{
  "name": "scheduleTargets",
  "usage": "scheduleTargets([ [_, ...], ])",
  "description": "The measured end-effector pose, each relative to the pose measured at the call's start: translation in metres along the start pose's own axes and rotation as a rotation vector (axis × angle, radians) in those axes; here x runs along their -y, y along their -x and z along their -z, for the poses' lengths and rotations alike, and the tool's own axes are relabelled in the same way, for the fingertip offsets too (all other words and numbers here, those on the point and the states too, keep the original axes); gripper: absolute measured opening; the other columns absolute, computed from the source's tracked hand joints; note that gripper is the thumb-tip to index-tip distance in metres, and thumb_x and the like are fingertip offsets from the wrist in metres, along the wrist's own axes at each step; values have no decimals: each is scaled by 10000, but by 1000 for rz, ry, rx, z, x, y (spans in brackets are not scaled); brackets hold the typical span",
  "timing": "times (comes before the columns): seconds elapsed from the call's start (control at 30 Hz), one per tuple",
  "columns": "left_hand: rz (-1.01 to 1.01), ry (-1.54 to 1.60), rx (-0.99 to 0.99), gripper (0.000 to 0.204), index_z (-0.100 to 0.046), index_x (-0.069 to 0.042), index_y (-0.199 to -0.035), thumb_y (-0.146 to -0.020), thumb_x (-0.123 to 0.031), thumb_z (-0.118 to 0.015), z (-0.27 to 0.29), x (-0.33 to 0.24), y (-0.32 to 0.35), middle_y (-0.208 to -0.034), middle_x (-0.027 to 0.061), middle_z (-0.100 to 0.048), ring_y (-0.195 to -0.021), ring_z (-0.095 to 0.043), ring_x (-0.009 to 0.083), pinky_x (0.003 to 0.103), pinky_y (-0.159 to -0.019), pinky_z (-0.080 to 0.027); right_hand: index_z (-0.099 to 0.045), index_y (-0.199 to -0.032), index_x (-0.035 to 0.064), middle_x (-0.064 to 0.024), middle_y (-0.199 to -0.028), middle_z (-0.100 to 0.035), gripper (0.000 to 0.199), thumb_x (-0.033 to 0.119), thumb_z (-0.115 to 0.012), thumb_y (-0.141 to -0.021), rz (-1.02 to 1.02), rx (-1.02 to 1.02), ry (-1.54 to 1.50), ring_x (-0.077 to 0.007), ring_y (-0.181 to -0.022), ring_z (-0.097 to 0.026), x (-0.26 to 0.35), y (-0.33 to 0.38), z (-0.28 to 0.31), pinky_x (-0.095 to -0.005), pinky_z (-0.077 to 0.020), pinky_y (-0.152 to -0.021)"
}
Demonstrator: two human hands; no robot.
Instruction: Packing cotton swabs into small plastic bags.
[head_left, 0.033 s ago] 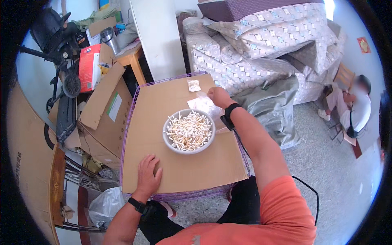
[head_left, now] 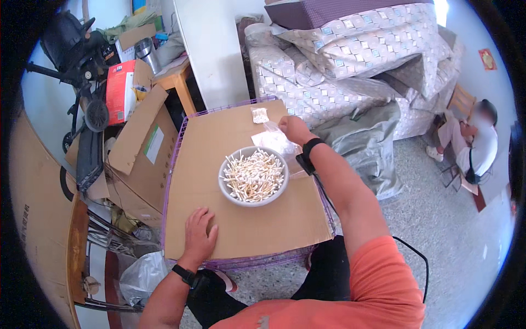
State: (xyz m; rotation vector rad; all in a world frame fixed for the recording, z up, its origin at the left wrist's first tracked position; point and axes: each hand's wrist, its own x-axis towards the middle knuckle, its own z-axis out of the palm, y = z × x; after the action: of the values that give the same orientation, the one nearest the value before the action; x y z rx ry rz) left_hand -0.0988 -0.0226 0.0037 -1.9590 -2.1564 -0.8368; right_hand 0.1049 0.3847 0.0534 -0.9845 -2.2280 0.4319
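Note:
A round grey bowl (head_left: 223,185) heaped with cotton swabs (head_left: 255,174) stands on a flat cardboard sheet (head_left: 197,148). My left hand (head_left: 200,234) rests on the cardboard's near left part, fingers stretched out, holding nothing. My right hand (head_left: 295,130) is closed at the sheet's far right edge, beside a heap of clear plastic bags (head_left: 276,141). Its curled fingers hide whatever may be inside them. Just beyond the bags lies a small clear packet of cotton swabs (head_left: 260,115). Each of my wrists wears a black band.
Purple wire mesh (head_left: 174,148) borders the cardboard. An open carton (head_left: 137,148) and a folded stroller (head_left: 82,104) crowd the left. Patterned covers (head_left: 339,71) drape a bulky pile behind. A grey sack (head_left: 361,148) lies to the right, and another person (head_left: 482,142) sits farther off.

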Motion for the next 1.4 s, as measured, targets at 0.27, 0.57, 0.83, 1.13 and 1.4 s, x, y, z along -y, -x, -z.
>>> scheduleTargets([
  [0.27,-17,5,-34,380,-581,-43,-1159,-800,-132,-667,-6,2,6,-1286,176,-532,-1240,-459,368,478,-1066,-334,-647,-960,23,-99,-922,-696,191,193,-566,-927,-188,23,-782,-178,-838,-656,39,56,49,-330,-521,-766],
  [0.57,20,159,-61,270,-614,-27,-1084,-866,-186,-620,-6,10,-5,-1138,153,-613,-1126,-539,361,437,-1016,-392,-589,-1131,44,-75,-1099,-666,206,188,-537,-994,-22,609,-1427,-140,-967,-633,154,220,52,-283,-510,-849],
  [0.83,349,1378,24,439,-639,15,-1097,-1041,-343,-392,-20,-6,-4,-1089,102,-657,-1073,-597,195,354,-982,-441,-532,-1057,59,-73,-1114,-633,120,163,-504,-1002,-217,603,-1514,-154,-951,-631,179,237,-37,-301,-519,-830],
  [1.13,391,1454,23,224,-626,-15,-1061,-983,-214,-558,-25,-7,-2,-1051,68,-661,-983,-617,139,292,-924,-482,-564,-995,48,-25,-899,-623,178,217,-507,-994,-191,572,-1216,-94,-753,-564,172,241,-57,-251,-479,-684],
  [1.4,419,1451,-69,175,-606,-87,-909,-986,-231,-542,-15,-23,-2,-792,-54,-572,-678,-496,40,202,-625,-416,-549,-1130,36,-94,-1047,-601,273,251,-409,-1038,-299,435,-1478,-175,-934,-631,176,245,-59,-320,-526,-858],
])
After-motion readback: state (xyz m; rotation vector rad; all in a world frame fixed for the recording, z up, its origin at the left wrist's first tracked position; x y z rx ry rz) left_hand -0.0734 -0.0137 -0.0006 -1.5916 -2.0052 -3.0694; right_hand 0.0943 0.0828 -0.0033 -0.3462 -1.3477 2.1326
